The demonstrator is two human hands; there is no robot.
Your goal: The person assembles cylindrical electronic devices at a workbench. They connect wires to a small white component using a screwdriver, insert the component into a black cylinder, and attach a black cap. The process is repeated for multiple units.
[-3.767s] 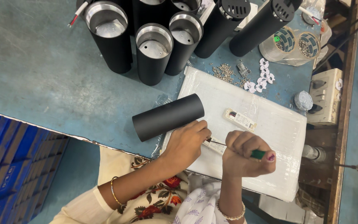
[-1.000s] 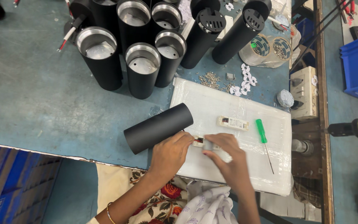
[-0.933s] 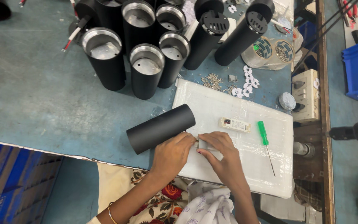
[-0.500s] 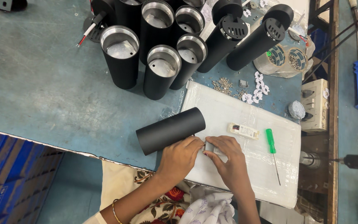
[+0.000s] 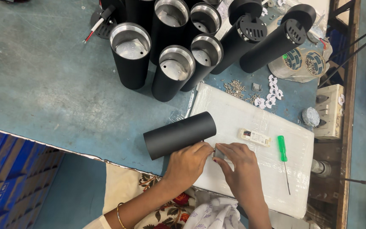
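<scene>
A black cylinder housing [image 5: 178, 134] lies on its side, half on the white foam pad [image 5: 259, 169]. My left hand [image 5: 188, 163] rests against the cylinder's near side and pinches a small grey part [image 5: 219, 153] at its fingertips. My right hand [image 5: 240, 165] meets it from the right, fingers on the same small part. A white rectangular driver module [image 5: 255, 137] lies on the pad just beyond my right hand. A green-handled screwdriver [image 5: 283, 157] lies on the pad to the right, touched by neither hand.
Several upright black cylinders with silver rims [image 5: 172, 70] stand at the back of the blue-grey table [image 5: 43, 85]. Loose screws [image 5: 234, 88] and white clips [image 5: 270, 99] lie behind the pad, near a tape roll [image 5: 297, 63]. Blue crates [image 5: 5, 169] sit below left.
My right hand has put the screwdriver down on the pad and joined my left hand at a small part by the cylinder. Over the last second, both hands stay there.
</scene>
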